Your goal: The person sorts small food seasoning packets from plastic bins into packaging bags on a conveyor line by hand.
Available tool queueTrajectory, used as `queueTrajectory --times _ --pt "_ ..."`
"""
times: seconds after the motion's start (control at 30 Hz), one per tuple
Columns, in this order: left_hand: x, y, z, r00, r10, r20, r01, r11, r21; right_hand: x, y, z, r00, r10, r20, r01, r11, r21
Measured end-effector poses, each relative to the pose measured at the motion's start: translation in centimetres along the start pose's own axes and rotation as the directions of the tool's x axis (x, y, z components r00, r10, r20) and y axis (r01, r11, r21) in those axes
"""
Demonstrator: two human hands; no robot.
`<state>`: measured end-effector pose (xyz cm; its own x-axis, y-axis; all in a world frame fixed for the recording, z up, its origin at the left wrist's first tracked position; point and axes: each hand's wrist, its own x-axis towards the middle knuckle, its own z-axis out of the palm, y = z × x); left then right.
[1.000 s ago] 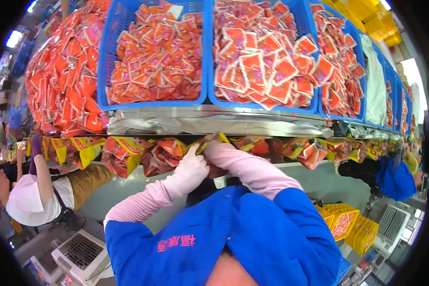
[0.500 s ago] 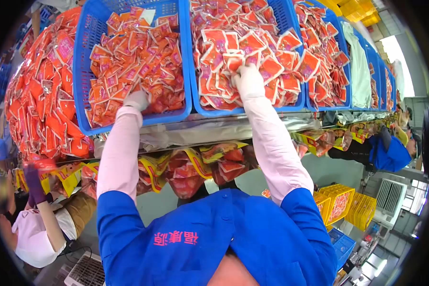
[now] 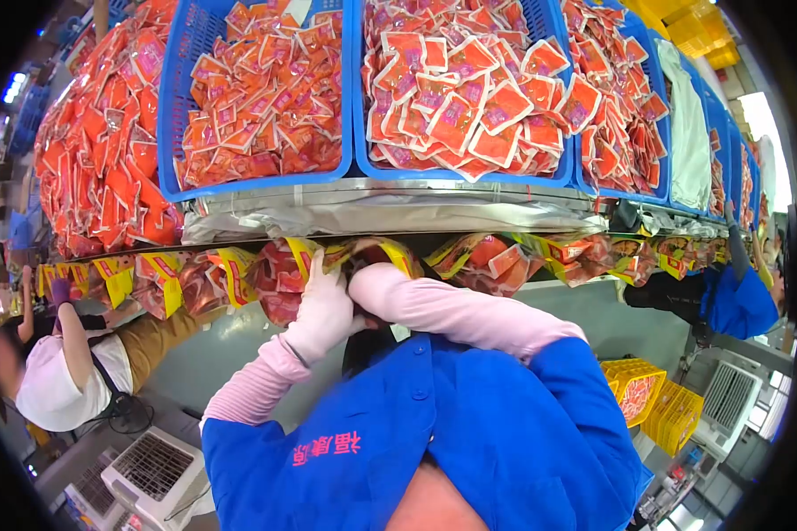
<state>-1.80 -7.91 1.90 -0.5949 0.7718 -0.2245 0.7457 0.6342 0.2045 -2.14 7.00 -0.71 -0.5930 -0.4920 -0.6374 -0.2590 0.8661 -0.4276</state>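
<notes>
My left hand (image 3: 323,305), in a white glove, is at a clear bag with a yellow top (image 3: 303,257), its fingers closed on the bag's edge. From the right my other arm crosses in a pink sleeve (image 3: 452,310); its hand is hidden at the mouth of the neighbouring bag (image 3: 397,255). Above the row of hanging bags stand blue crates (image 3: 352,133) filled with small red packets (image 3: 266,106) and red-and-white packets (image 3: 460,102).
A big heap of red packets (image 3: 115,142) lies at the left. At lower left is a co-worker in a white shirt (image 3: 58,385); another person in blue (image 3: 742,299) is at the right. Yellow crates (image 3: 673,416) and a grey-white machine (image 3: 150,469) stand below.
Both hands have left the packets in the two crates and come down to the hanging bags. My right arm now reaches across to the left. The view has shifted slightly.
</notes>
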Motion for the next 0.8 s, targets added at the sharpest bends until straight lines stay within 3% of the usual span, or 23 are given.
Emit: queueTrajectory --times 0.03,0.07,0.1,0.13,0.17,0.2,0.27,0.3,0.33,0.37,0.4,0.43,0.47,0.53,0.57,0.6,0.63,0.67,0.7,0.73,0.77,0.8 --pt "-0.2 -0.5 0.2 0.983 0.071 0.172 -0.092 0.989 0.117 5.8 0.9 4.5 0.966 0.118 0.231 -0.123 0.992 0.007" --pt "-0.1 -1.2 0.2 0.933 0.115 0.341 -0.198 0.956 0.218 6.4 1.2 4.9 0.919 -0.284 0.273 0.269 0.959 0.089" --pt "0.1 -1.8 -0.3 0.937 0.105 0.332 -0.189 0.955 0.23 12.5 2.3 11.2 0.921 -0.285 0.266 0.275 0.958 0.075" --pt "-0.1 -2.7 -1.1 0.933 0.172 0.316 -0.202 0.977 0.064 18.2 4.6 16.4 0.982 -0.138 0.125 0.175 0.916 -0.36" --pt "-0.5 -3.6 -1.9 0.928 0.233 0.29 -0.21 0.972 -0.109 11.9 4.1 11.8 0.981 -0.151 0.124 0.186 0.911 -0.369" --pt "0.1 -5.3 -3.1 0.957 0.244 0.156 -0.174 0.915 -0.364 7.4 2.2 3.7 0.98 0.095 0.174 -0.119 0.984 0.133" --pt "2.3 -9.1 -6.4 0.995 -0.082 -0.048 0.06 0.933 -0.354 -2.5 1.6 -8.3 0.999 -0.012 -0.032 0.023 0.931 0.364" --pt "4.5 -12.0 -6.3 0.966 -0.155 -0.209 0.089 0.952 -0.293 -3.9 3.7 -9.8 0.927 0.032 -0.375 0.106 0.934 0.342" --pt "7.2 -15.2 -5.7 0.906 -0.209 -0.368 0.126 0.963 -0.237 -4.9 5.6 -12.5 0.783 0.27 -0.56 -0.086 0.939 0.333" --pt "10.2 -18.3 -4.5 0.916 -0.294 -0.274 0.256 0.952 -0.168 -3.3 10.7 -12.3 0.538 0.423 -0.729 -0.191 0.904 0.384" --pt "13.4 -21.0 -3.1 0.906 -0.379 -0.188 0.37 0.925 -0.083 -3.2 13.5 -14.4 0.451 0.455 -0.768 -0.454 0.858 0.241" --pt "16.8 -23.2 -2.1 0.906 -0.414 0.091 0.419 0.906 -0.05 -1.5 17.5 -13.6 0.319 0.469 -0.823 -0.553 0.798 0.24" --pt "19.7 -24.7 -0.5 0.83 -0.419 0.368 0.45 0.893 0.0 0.5 19.5 -12.8 0.308 0.476 -0.824 -0.567 0.787 0.243" --pt "24.0 -26.7 7.1 0.784 -0.377 0.494 0.233 0.915 0.329 2.5 22.1 -11.9 0.345 0.482 -0.806 -0.665 0.731 0.153" --pt "24.5 -27.7 7.9 0.872 -0.328 0.364 0.244 0.935 0.259 2.3 22.2 -12.2 0.363 0.463 -0.809 -0.643 0.752 0.142" --pt "23.8 -26.1 4.6 0.839 -0.329 0.433 0.263 0.942 0.207 1.7 21.8 -11.8 0.38 0.456 -0.805 -0.618 0.773 0.146" --pt "22.9 -25.4 2.8 0.846 -0.351 0.402 0.302 0.936 0.18 0.7 21.8 -11.5 0.327 0.39 -0.861 -0.494 0.847 0.196" --pt "21.4 -26.0 2.6 0.912 -0.357 0.201 0.365 0.931 -0.005 -0.7 21.2 -12.0 0.318 0.403 -0.858 -0.503 0.839 0.208" --pt "20.0 -25.7 -0.1 0.925 -0.328 0.193 0.34 0.94 -0.028 -2.4 20.1 -12.5 0.213 0.366 -0.906 -0.386 0.883 0.266" --pt "18.6 -27.9 2.2 0.95 -0.299 -0.089 0.251 0.901 -0.354 -4.4 18.6 -12.7 0.103 0.345 -0.933 -0.259 0.915 0.31" --pt "15.9 -24.4 -2.5 0.936 -0.306 -0.175 0.188 0.853 -0.487 -6.8 16.6 -13.1 0.198 0.525 -0.828 -0.031 0.848 0.53" --pt "13.3 -20.9 -5.8 0.937 -0.343 -0.073 0.176 0.64 -0.748 -8.9 14.6 -13.3 0.328 0.641 -0.694 0.175 0.681 0.711"
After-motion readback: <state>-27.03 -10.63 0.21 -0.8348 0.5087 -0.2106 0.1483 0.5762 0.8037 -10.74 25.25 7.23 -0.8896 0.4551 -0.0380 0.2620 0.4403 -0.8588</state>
